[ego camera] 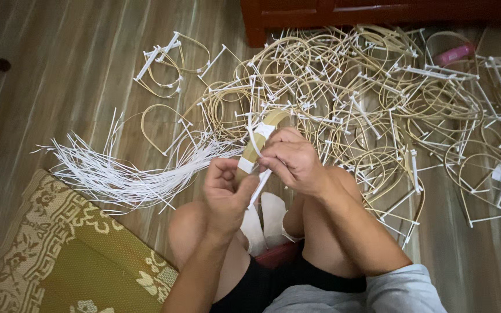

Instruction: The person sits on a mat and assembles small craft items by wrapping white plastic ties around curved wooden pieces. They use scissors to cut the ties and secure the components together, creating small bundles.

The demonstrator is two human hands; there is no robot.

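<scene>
Item: bamboo hoop (pixel 273 120), being bound with a white plastic strip (pixel 260 184), above the person's knees. Left hand (pixel 225 194) is pinching hoop and strip, fingers closed. Right hand (pixel 294 159) is gripping the strip's upper wrap, fingers curled tight. Step judged: wrapping midway; next likely needs a firm pull. Loose strips (pixel 117 171) are lying left; finished hoops (pixel 366 93) are piling beyond.

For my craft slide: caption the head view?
Both hands wrap white strip around a bamboo loop beside finished loops.
</scene>
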